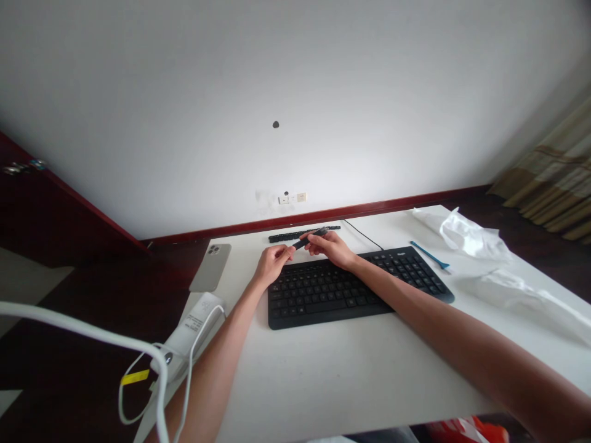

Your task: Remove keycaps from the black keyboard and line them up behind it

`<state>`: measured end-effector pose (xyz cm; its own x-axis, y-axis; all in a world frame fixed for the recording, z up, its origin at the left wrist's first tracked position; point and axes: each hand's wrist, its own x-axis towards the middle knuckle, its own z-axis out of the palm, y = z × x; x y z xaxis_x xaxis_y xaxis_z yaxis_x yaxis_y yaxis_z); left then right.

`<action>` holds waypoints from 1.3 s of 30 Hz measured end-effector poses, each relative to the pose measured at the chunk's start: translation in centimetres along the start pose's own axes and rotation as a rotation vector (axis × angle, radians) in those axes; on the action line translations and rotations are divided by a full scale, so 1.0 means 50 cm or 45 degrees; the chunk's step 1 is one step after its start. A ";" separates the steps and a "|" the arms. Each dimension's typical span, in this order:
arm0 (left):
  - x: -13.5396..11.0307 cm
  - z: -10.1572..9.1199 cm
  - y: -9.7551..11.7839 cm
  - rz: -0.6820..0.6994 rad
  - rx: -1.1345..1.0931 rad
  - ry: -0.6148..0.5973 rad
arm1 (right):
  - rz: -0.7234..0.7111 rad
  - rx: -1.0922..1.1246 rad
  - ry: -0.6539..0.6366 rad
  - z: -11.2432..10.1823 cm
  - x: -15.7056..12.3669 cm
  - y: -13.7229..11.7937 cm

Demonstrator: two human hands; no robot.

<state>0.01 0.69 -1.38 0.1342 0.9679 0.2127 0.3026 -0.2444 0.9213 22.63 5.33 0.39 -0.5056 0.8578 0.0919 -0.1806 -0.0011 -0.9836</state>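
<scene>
Above the back edge of a black keyboard [318,297], my two hands meet on a slim black pen-like stick [302,243]. My left hand [272,263] pinches its lower left end between thumb and fingertips. Further up, my right hand [331,247] has its fingers closed around the stick near its greyish upper end. The stick is tilted, rising to the right; its exact kind I cannot make out. Just behind the hands lies a long strip of small black pieces [281,237], like a row of keycaps. My right forearm passes over the keyboard and hides part of its keys.
A blue slim tool [429,256] with a flared end lies right of the keyboard, near crumpled white plastic wrap [475,237]. On the left are a phone [211,267] and a white power strip [194,329] with cables. A black cord [364,235] runs back from the keyboard across the white table [305,375].
</scene>
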 end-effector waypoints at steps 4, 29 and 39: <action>-0.001 0.002 0.007 -0.003 -0.034 0.022 | -0.027 -0.059 0.093 0.004 0.001 -0.003; -0.047 0.061 0.142 0.536 1.045 -0.019 | -0.118 -0.270 0.520 -0.197 -0.175 -0.076; -0.113 0.183 0.181 0.547 1.057 -0.456 | -0.172 -0.365 0.516 -0.169 -0.173 -0.073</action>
<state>10.63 -7.55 2.80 0.6218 0.7463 0.2373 0.7065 -0.6653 0.2413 34.80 2.25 1.88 -0.1156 0.9709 0.2097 0.0454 0.2160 -0.9753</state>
